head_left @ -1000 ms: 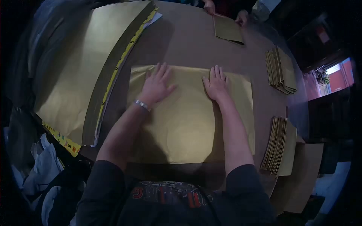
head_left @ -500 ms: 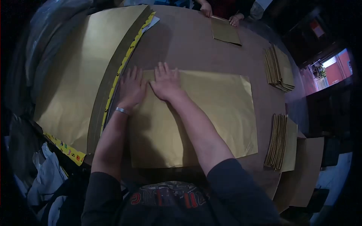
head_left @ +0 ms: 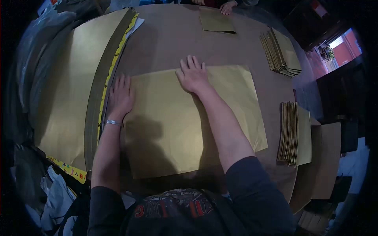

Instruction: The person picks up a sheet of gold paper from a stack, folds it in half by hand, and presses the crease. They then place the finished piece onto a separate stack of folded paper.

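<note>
A large sheet of golden-brown paper (head_left: pixel 173 133) lies flat on the brown tabletop (head_left: pixel 169 43) in front of me. My left hand (head_left: pixel 121 96) rests flat at the sheet's left edge, fingers stretched out and pointing away from me. On the sheet's far edge lies my right hand (head_left: pixel 192 74), its fingers spread and its palm down. Neither hand grips anything. Just left of my left hand stands a big stack of the same paper (head_left: pixel 78 74), with a yellow printed strip (head_left: pixel 105 88) along its near side.
Folded paper bundles stand at the right, one farther off (head_left: pixel 281 53) and one nearer (head_left: pixel 295 133), beside an open cardboard box (head_left: pixel 325 157). Across the table, another person's hand (head_left: pixel 227 8) touches a folded brown paper piece (head_left: pixel 216 20). Grey plastic (head_left: pixel 43 47) is heaped at far left.
My hands have moved apart: the right slid rightward along the sheet's far edge, the left to its left edge. The view has shifted slightly, and the other person's hands have separated.
</note>
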The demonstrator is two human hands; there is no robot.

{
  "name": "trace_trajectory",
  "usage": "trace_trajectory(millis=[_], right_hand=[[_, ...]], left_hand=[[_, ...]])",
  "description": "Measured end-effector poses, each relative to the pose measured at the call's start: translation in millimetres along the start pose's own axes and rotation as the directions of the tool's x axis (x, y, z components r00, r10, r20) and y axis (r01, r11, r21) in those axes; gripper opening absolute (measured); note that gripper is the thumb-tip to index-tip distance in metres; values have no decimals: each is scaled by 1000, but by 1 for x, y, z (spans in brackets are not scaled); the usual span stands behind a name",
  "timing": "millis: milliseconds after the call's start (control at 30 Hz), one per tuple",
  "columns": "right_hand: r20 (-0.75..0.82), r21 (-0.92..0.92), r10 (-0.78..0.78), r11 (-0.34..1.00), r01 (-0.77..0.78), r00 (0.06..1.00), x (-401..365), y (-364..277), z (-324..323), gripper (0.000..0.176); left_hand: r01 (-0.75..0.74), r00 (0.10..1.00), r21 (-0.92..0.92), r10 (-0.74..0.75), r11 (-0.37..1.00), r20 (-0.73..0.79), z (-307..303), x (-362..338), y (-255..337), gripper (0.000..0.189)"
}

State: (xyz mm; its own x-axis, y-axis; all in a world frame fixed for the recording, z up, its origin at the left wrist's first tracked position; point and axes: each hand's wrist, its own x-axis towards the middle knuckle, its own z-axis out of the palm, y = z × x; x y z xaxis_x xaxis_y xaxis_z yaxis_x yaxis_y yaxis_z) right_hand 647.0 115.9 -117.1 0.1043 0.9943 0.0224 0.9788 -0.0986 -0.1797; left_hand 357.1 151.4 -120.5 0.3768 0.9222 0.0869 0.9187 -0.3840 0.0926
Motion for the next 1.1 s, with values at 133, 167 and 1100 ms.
trace_trajectory(millis=[133,167,1100], right_hand=[[-17,-57,211,976,-212,977,-8,72,-19,62],[-26,-95,258,961,-259,966,-11,89,-24,61],[16,-132,-193,972,194,981,-127,-21,-1,62]], left_hand=[[-25,999,22,26,999,-42,7,1,-5,55],[-24,999,24,25,999,-33,9,2,-7,56],[337,939,-882,-47,330,341,-44,-27,-8,46]])
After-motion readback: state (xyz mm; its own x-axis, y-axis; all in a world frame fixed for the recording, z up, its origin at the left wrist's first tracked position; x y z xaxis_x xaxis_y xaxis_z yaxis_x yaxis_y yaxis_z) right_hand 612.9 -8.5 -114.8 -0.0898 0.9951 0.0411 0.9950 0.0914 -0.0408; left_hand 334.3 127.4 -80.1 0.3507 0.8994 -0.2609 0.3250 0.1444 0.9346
